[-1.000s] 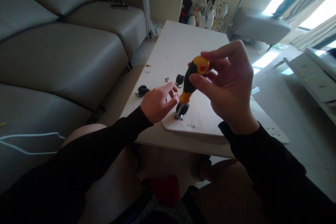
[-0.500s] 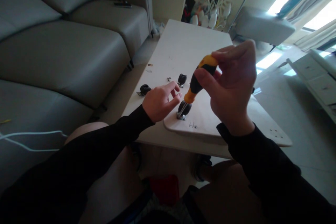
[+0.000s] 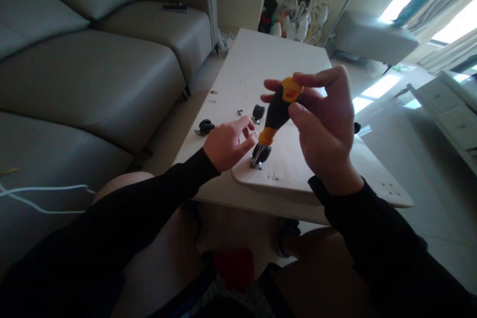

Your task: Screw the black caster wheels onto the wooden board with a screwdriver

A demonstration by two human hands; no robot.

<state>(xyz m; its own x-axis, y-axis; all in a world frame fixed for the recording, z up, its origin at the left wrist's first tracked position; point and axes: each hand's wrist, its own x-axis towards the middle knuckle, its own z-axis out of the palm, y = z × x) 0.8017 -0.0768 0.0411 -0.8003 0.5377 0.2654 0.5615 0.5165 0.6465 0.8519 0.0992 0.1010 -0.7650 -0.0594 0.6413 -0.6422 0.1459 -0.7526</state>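
On pale rounded-corner board (image 3: 298, 171), at black-wheeled metal caster (image 3: 262, 154), pinching yellow-and-black screwdriver (image 3: 278, 109), slanted down-left, in right hand (image 3: 327, 131); holding left hand (image 3: 229, 144) nearer caster, loosely curled, seemingly empty.

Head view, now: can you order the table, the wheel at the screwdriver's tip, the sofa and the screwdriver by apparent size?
1. Sofa
2. Table, partly covered
3. Screwdriver; nearness to the camera may enlarge it
4. Wheel, partly hidden

I see open desk (image 3: 274, 54) beyond the far caster (image 3: 258, 111); rightward, the screwdriver (image 3: 276, 112) and near caster (image 3: 264, 153) block the left grip (image 3: 229, 145).
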